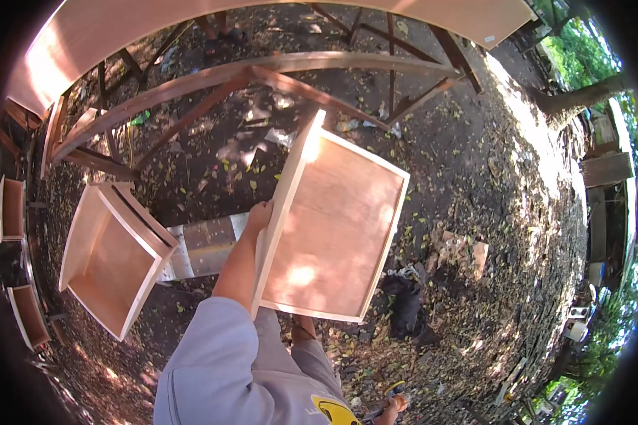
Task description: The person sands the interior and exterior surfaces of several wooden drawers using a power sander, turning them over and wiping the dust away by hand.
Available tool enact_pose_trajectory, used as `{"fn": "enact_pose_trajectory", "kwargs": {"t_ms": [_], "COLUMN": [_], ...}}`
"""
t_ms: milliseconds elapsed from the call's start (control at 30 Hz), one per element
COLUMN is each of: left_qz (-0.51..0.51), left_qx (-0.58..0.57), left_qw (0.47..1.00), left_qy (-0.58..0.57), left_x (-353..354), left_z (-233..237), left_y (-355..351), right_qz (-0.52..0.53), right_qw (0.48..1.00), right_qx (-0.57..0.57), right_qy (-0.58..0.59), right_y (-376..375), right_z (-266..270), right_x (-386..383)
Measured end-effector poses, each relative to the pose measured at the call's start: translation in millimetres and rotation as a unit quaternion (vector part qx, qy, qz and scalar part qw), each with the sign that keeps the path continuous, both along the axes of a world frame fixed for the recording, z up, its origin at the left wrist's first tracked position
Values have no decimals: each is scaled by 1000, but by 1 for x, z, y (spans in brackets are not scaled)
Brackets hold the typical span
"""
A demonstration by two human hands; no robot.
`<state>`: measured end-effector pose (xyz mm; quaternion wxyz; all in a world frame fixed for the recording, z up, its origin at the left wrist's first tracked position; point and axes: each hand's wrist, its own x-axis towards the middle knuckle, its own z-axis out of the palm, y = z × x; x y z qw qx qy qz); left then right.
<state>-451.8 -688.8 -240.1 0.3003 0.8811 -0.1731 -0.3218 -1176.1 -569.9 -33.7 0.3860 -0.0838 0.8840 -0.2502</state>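
Observation:
My left hand (259,216) grips the thicker left-hand board of a pale wooden drawer (337,230), closed over that edge. The drawer is held up tilted in front of me, its flat panel facing my view inside a narrow raised rim. Part of my hand is hidden behind the board. Low in the view, my right hand (388,412) is closed around a small tool (395,389) with yellow and dark blue parts, whose kind I cannot make out. It is apart from the drawer.
Another wooden drawer (113,262) stands at left beside a pale board (209,244). Smaller drawers (11,209) lie farther left. A wooden trestle frame (255,69) and a large plywood sheet (262,10) stretch ahead. A black bag-like heap (406,308) lies on leaf-strewn ground.

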Motion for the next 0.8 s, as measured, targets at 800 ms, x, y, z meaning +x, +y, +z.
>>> {"fn": "enact_pose_trajectory", "kwargs": {"t_ms": [800], "left_qz": [206], "left_qx": [-74], "left_qw": [866], "left_qy": [450], "left_x": [-85], "left_z": [-124], "left_y": [194], "right_qz": [50], "right_qw": [997], "right_qx": [-12], "right_qy": [51], "right_y": [-46], "right_z": [51], "right_x": [51]}}
